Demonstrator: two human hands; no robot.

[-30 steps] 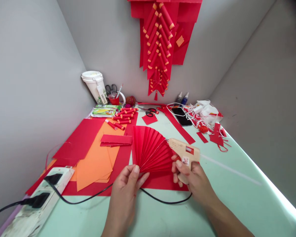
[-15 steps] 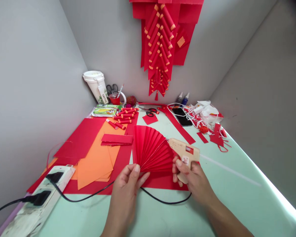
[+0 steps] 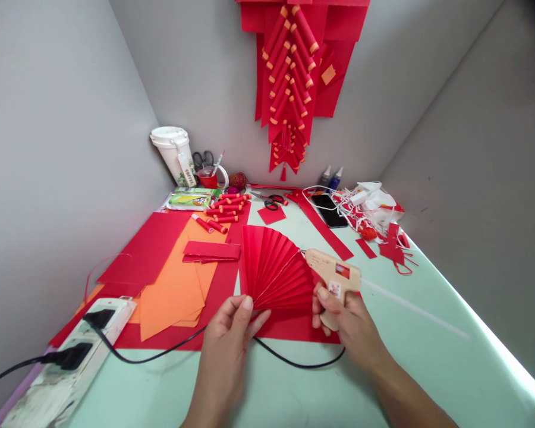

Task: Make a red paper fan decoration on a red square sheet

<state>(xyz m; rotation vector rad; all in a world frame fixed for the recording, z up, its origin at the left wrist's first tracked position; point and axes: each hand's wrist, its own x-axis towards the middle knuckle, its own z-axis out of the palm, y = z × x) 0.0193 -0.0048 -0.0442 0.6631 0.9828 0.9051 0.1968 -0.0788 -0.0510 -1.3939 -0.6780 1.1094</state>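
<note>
On my feed, the left hand (image 3: pixel 228 337) pinches the gathered base of the red pleated fan (image 3: pixel 271 258), over a red sheet (image 3: pixel 289 328); the right hand (image 3: pixel 350 315) wraps the handle of the glue gun (image 3: pixel 327 264), nozzle at the fan's outer edge; I judge 1 fold is being glued; the next move calls for a steady pinch; fingers hide the trigger; whether the fan's pale line is glue, I cannot tell.

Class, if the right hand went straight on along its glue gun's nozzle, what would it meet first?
Most likely the pleated red fan: the glue gun in the right hand points its nozzle there, though whether the tip touches it is unclear.
</note>
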